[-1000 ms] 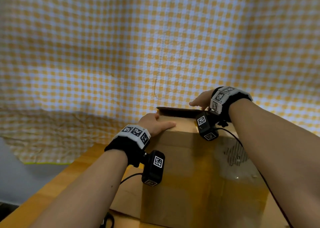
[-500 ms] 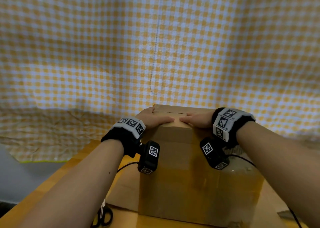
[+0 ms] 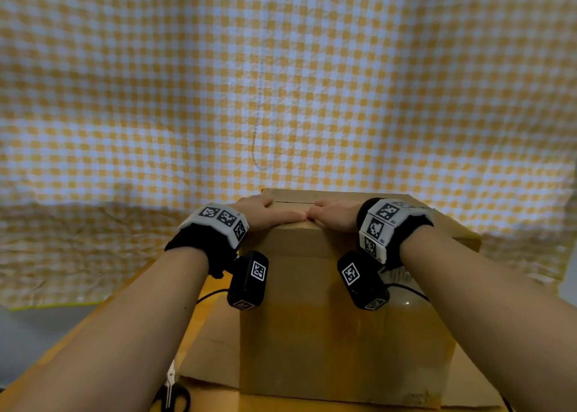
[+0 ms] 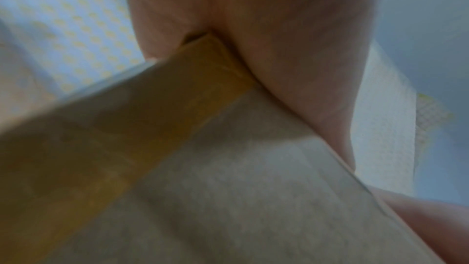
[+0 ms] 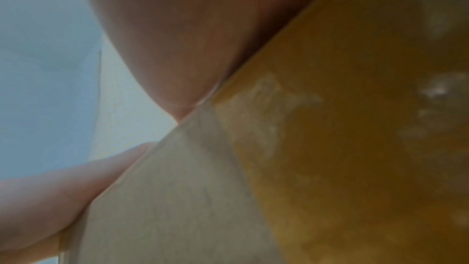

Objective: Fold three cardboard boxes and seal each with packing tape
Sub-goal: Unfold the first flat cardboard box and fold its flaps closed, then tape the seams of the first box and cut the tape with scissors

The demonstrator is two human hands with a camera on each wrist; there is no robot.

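Brown cardboard box (image 3: 337,327) stands upright on your wooden table (image 3: 199,314), on a flat cardboard sheet (image 3: 215,358). Your left hand (image 3: 265,213) and right hand (image 3: 335,216) lie flat on its closed top flaps, fingers straight, the fingertips almost meeting at the near edge. Glossy yellowish tape (image 3: 406,327) covers the front face. Scissors (image 3: 171,393) lie near the left corner. A yellow checked cloth (image 3: 281,83) hangs behind.
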